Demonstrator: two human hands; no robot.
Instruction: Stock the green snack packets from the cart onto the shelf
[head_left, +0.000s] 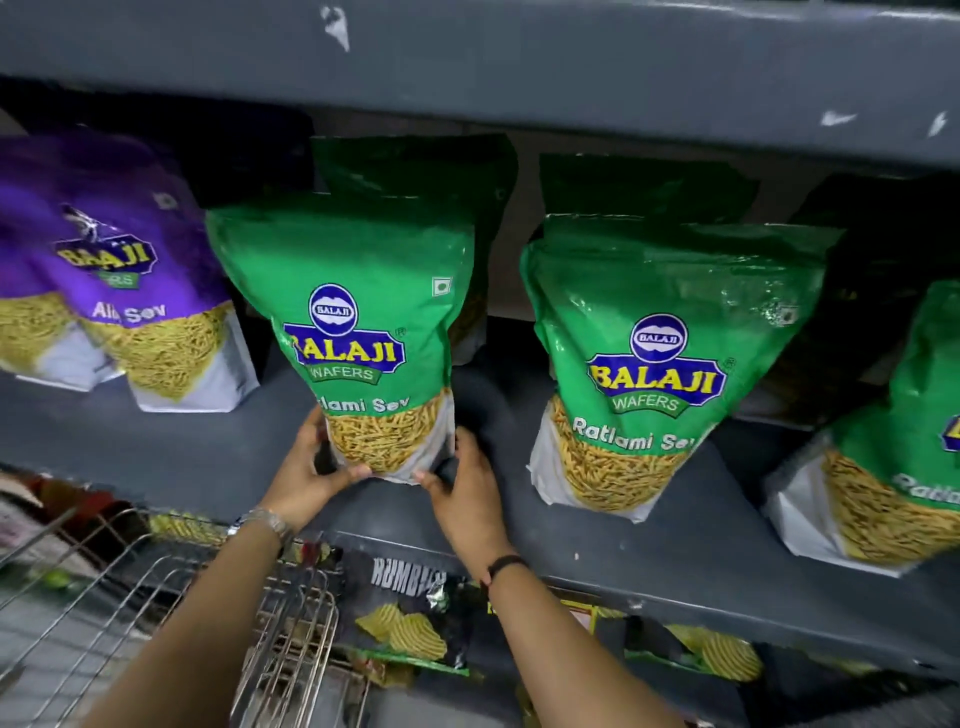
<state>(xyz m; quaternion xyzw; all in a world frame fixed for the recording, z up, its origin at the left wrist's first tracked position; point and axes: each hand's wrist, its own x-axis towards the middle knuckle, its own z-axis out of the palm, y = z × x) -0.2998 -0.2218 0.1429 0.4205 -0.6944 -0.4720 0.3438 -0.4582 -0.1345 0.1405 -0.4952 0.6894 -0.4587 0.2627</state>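
Observation:
A green snack packet (358, 332) stands upright on the grey shelf (649, 551), left of centre. My left hand (306, 470) grips its bottom left corner and my right hand (467, 486) holds its bottom right corner. Another green packet (415, 176) stands behind it in shadow. To the right a second green packet (654, 364) stands at the shelf front, with a third (893, 457) cut off at the right edge. The wire cart (156, 623) is at the lower left below my left arm; what it holds is not clear.
Purple snack packets (119, 291) stand on the shelf to the left. The upper shelf board (519, 67) hangs low overhead. Dark chip packets (410, 618) fill the shelf below. A gap of bare shelf lies between the two front green packets.

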